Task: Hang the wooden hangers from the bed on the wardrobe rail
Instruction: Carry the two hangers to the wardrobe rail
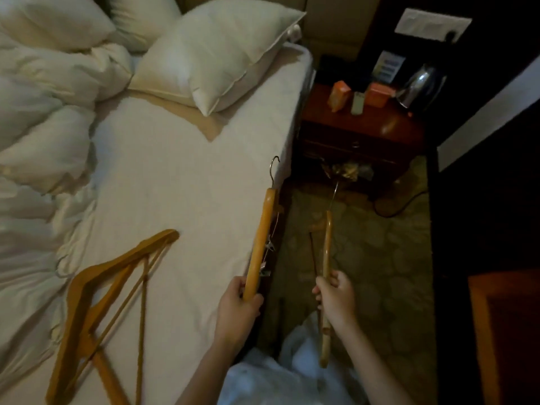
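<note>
Gripping one wooden hanger (261, 244) in left hand (238, 306), another (326, 276) in right hand (336, 296), beside bed (181, 176); carrying to wardrobe rail next, more hangers (105, 305) left on bed.

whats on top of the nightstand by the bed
On the nightstand stand an orange box, a small pale item, another orange box and a metal kettle. Its back edge is lost in shadow, so anything there cannot be seen.

Honey-tan wood hangers (96, 290), white sheet (175, 176) & pillows (216, 54), red-brown nightstand (362, 127).
</note>
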